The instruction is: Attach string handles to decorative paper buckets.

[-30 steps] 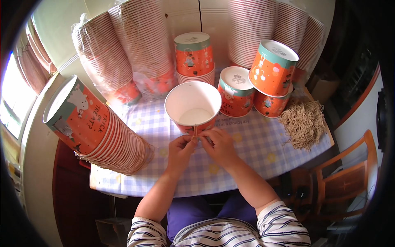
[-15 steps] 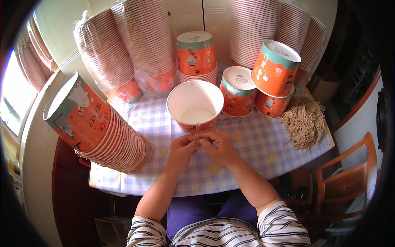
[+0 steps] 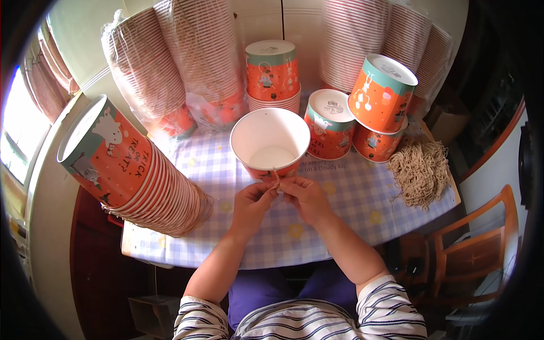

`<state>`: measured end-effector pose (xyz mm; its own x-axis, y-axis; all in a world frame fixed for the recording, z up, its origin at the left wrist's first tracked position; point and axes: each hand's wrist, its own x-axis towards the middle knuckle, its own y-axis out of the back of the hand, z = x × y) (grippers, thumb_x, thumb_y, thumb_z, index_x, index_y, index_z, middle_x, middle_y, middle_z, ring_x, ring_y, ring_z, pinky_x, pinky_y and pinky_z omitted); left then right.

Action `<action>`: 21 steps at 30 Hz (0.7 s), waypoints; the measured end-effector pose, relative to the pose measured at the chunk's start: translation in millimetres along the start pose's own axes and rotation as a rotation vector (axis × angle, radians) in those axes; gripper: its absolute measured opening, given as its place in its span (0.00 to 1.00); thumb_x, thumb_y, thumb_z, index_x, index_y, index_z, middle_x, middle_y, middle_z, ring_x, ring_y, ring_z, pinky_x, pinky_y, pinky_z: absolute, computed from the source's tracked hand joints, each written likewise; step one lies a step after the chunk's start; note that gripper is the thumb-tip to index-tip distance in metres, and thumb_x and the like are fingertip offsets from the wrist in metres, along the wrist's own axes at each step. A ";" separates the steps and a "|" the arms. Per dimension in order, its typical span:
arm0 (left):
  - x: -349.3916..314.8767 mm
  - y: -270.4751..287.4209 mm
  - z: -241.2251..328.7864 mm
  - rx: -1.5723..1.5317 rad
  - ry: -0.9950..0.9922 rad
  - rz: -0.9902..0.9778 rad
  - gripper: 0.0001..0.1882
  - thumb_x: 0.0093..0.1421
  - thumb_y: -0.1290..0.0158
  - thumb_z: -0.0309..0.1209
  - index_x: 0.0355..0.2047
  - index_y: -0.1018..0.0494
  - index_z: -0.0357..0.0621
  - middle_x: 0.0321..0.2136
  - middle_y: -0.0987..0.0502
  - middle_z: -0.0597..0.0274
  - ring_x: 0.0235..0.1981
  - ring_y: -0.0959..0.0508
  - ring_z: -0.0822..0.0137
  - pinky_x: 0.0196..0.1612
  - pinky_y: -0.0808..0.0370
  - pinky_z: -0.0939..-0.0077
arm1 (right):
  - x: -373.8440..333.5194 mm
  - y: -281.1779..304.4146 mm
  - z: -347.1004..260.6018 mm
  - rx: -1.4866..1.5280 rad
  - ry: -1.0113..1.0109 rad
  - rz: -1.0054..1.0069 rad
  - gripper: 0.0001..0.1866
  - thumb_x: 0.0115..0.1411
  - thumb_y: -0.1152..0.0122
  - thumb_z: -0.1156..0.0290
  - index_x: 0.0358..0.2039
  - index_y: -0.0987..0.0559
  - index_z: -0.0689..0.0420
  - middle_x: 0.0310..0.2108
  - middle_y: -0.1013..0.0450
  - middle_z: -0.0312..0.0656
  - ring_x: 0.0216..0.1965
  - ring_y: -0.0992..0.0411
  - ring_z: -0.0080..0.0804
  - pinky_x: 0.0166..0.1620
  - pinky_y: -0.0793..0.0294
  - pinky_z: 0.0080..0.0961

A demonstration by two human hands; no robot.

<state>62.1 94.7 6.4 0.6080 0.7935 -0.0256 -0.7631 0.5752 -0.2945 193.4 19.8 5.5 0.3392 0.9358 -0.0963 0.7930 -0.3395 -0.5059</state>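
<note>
An orange paper bucket (image 3: 270,137) with a white inside stands upright on the table, its mouth toward me. A thin tan cord (image 3: 276,175) hangs over its near rim. Just below that rim my left hand (image 3: 253,204) pinches the cord between thumb and forefinger. Close beside it my right hand (image 3: 305,198) is also closed on the cord, with fingertips nearly touching the left ones. Both hands hide the cord's lower part, so I cannot tell whether it is knotted.
A leaning stack of nested buckets (image 3: 158,187) rests at the left. Inverted buckets (image 3: 328,122) stand at the back and right, near a heap of tan cords (image 3: 419,173). Bagged bucket stacks (image 3: 198,51) line the back. A wooden chair (image 3: 476,249) is at the right.
My hands have shifted slightly, and the right fingers have turned and drawn in at the cord. The bucket stays in nearly the same place.
</note>
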 end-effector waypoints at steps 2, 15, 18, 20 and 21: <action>-1.0 -3.0 -2.5 0.078 -0.069 0.035 0.07 0.54 0.45 0.22 0.35 0.25 0.35 0.23 0.25 0.66 0.18 0.34 0.81 0.22 0.37 0.88 | -0.2 0.0 0.2 0.055 -0.041 -0.006 0.08 0.55 0.40 0.69 0.33 0.20 0.59 0.24 0.28 0.30 0.25 0.36 0.15 0.29 0.38 0.13; -7.7 -11.6 -3.3 0.790 -0.756 0.135 0.13 0.48 0.42 0.19 0.36 0.27 0.40 0.25 0.24 0.62 0.14 0.33 0.79 0.18 0.36 0.85 | -2.0 2.0 1.1 0.178 -0.097 -0.019 0.08 0.55 0.40 0.70 0.33 0.20 0.59 0.23 0.29 0.31 0.24 0.37 0.16 0.29 0.39 0.14; -8.0 -12.7 -2.4 0.798 -0.749 0.120 0.13 0.48 0.41 0.19 0.36 0.26 0.40 0.25 0.24 0.62 0.15 0.33 0.79 0.18 0.35 0.85 | -0.8 5.5 3.8 0.187 -0.094 -0.023 0.08 0.55 0.40 0.70 0.32 0.20 0.60 0.23 0.28 0.31 0.24 0.37 0.16 0.29 0.39 0.14; -7.9 -11.9 -3.7 0.792 -0.752 0.122 0.13 0.48 0.41 0.19 0.36 0.26 0.40 0.25 0.24 0.62 0.15 0.32 0.79 0.18 0.34 0.85 | -0.9 5.1 4.2 0.192 -0.092 -0.026 0.08 0.55 0.40 0.70 0.32 0.20 0.60 0.23 0.28 0.31 0.23 0.37 0.16 0.29 0.39 0.14; -7.9 -11.7 -4.1 0.785 -0.754 0.124 0.13 0.48 0.41 0.19 0.36 0.26 0.40 0.25 0.24 0.61 0.15 0.32 0.78 0.18 0.34 0.85 | -1.7 3.8 3.3 0.177 -0.085 -0.013 0.08 0.55 0.40 0.70 0.32 0.19 0.60 0.23 0.28 0.31 0.23 0.37 0.16 0.29 0.39 0.14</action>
<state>67.1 80.9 6.1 0.4311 0.6183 0.6571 -0.8995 0.2371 0.3670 194.2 17.2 0.9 0.2799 0.9472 -0.1566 0.6932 -0.3123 -0.6495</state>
